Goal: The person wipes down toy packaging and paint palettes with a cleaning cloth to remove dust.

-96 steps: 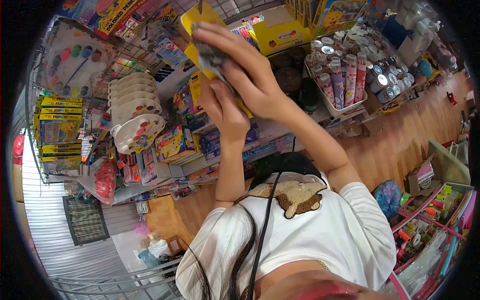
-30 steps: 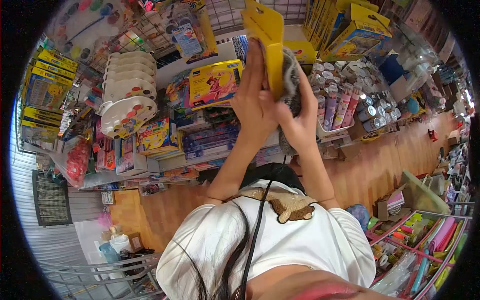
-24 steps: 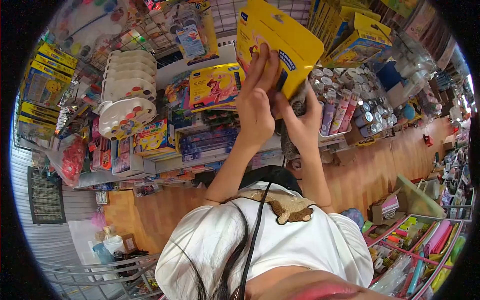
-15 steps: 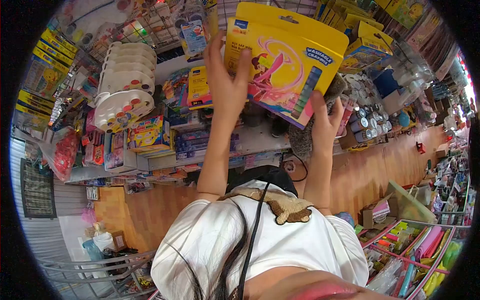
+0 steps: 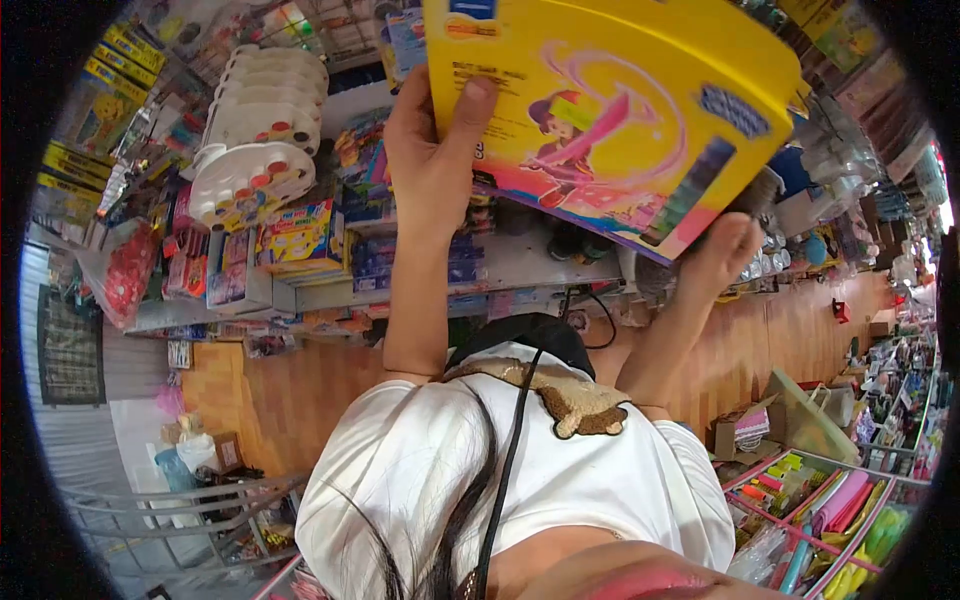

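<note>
A large yellow box of washable crayons (image 5: pixel 610 110), with a pink swirl and a cartoon figure on its front, is held up close to the camera and tilted. My left hand (image 5: pixel 435 155) grips its left edge, thumb on the front face and the other fingers mostly hidden behind. At the lower right corner, my right hand (image 5: pixel 715 255) is closed against the box, its fingertips partly hidden and slightly blurred. The top of the box runs out of view.
Beyond the box, a shelf carries stacked white paint palettes (image 5: pixel 255 150), a colourful box (image 5: pixel 300 235) and a bag of red pieces (image 5: pixel 125 275). A metal rack (image 5: pixel 190 520) stands at lower left. A divided bin of stationery (image 5: pixel 800 510) is at lower right.
The crayon box has come nearer to the camera and looks larger. My right hand has shifted right with the box's corner, and its thumb has left the front face.
</note>
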`<move>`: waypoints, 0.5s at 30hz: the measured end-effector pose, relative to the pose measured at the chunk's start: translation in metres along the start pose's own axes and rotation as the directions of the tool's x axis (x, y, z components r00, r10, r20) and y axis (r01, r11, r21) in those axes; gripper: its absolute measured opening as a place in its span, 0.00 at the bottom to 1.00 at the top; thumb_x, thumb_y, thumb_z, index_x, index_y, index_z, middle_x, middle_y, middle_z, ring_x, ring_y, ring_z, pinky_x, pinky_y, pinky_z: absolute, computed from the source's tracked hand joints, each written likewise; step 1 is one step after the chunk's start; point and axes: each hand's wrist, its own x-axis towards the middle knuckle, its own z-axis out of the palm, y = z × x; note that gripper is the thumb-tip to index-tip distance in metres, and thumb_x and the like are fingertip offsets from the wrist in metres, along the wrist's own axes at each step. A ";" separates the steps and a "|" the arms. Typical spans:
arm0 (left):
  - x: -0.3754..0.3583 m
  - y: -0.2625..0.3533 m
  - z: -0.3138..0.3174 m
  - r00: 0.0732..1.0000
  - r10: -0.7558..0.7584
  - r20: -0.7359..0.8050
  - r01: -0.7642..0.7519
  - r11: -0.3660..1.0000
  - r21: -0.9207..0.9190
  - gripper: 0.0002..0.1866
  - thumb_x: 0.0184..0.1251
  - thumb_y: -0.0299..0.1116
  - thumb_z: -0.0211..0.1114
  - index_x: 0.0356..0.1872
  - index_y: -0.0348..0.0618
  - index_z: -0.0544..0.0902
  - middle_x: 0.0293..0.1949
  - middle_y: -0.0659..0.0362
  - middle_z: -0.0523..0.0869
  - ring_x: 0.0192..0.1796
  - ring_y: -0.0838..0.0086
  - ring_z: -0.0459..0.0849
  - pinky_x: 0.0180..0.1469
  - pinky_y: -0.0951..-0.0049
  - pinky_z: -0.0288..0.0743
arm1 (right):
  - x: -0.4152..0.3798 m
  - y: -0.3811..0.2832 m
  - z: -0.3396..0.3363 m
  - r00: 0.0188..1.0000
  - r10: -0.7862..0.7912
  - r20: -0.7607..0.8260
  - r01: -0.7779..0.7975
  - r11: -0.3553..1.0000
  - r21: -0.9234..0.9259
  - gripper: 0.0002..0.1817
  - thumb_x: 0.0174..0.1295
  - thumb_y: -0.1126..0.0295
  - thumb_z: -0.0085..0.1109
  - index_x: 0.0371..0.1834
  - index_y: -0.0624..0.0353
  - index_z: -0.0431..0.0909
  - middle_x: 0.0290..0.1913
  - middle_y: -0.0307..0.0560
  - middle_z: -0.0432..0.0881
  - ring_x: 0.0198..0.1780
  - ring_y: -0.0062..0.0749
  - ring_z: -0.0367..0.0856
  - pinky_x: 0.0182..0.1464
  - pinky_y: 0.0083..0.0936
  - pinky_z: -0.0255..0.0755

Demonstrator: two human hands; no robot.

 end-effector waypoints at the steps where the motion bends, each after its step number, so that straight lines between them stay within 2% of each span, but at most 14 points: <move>1: -0.003 -0.003 -0.005 0.996 -0.056 -0.065 0.053 0.997 -0.048 0.19 0.63 0.40 0.58 0.48 0.35 0.72 0.41 0.60 0.79 0.41 0.81 0.76 0.43 0.80 0.70 | 0.005 0.006 -0.015 0.998 0.003 -0.071 -0.005 0.999 -0.035 0.22 0.59 0.54 0.50 0.43 0.64 0.67 0.35 0.44 0.74 0.31 0.25 0.70 0.33 0.20 0.64; 3: -0.011 -0.014 -0.020 0.967 -0.170 -0.187 0.142 0.977 -0.156 0.20 0.63 0.40 0.57 0.51 0.37 0.72 0.44 0.60 0.78 0.45 0.78 0.76 0.44 0.77 0.70 | 0.013 0.014 -0.038 0.978 -0.004 -0.208 -0.018 0.994 -0.104 0.25 0.60 0.47 0.46 0.38 0.63 0.69 0.28 0.46 0.74 0.23 0.27 0.69 0.25 0.20 0.64; 5: -0.024 -0.024 -0.039 0.936 -0.302 -0.183 0.278 0.949 -0.147 0.21 0.63 0.41 0.58 0.52 0.37 0.71 0.45 0.60 0.78 0.46 0.78 0.76 0.45 0.76 0.70 | 0.007 -0.029 -0.003 0.976 0.165 -0.141 -0.163 0.986 0.025 0.30 0.58 0.40 0.40 0.33 0.62 0.70 0.17 0.49 0.71 0.11 0.30 0.63 0.13 0.21 0.57; 6: -0.031 -0.029 -0.049 0.913 -0.366 -0.180 0.344 0.928 -0.142 0.22 0.63 0.42 0.58 0.52 0.37 0.71 0.45 0.59 0.78 0.46 0.78 0.76 0.46 0.76 0.70 | 0.010 -0.028 -0.009 0.959 0.177 -0.221 -0.178 0.984 0.015 0.28 0.59 0.42 0.41 0.31 0.62 0.69 0.18 0.48 0.71 0.13 0.30 0.64 0.14 0.22 0.57; 7: -0.041 -0.037 -0.059 0.861 -0.472 -0.190 0.465 0.881 -0.083 0.23 0.62 0.43 0.59 0.51 0.36 0.72 0.45 0.59 0.78 0.46 0.77 0.76 0.47 0.76 0.69 | 0.009 -0.028 -0.013 0.963 0.198 -0.185 -0.201 0.980 0.007 0.28 0.59 0.43 0.41 0.31 0.61 0.69 0.18 0.48 0.71 0.13 0.29 0.64 0.15 0.22 0.57; 10: -0.063 -0.064 -0.086 0.814 -0.550 -0.187 0.564 0.825 0.033 0.19 0.65 0.41 0.55 0.48 0.34 0.71 0.42 0.57 0.78 0.45 0.80 0.75 0.48 0.79 0.67 | 0.008 -0.020 -0.022 0.961 0.264 -0.076 -0.263 0.964 0.021 0.27 0.60 0.43 0.41 0.32 0.62 0.69 0.19 0.48 0.72 0.14 0.29 0.65 0.16 0.21 0.57; 15: -0.057 -0.085 -0.109 0.794 -0.544 -0.270 0.572 0.819 0.033 0.19 0.66 0.39 0.54 0.49 0.33 0.68 0.41 0.56 0.78 0.43 0.75 0.76 0.47 0.76 0.67 | 0.004 -0.006 -0.032 0.953 0.301 -0.030 -0.302 0.953 -0.025 0.28 0.61 0.45 0.39 0.35 0.64 0.70 0.22 0.49 0.74 0.15 0.28 0.66 0.17 0.20 0.58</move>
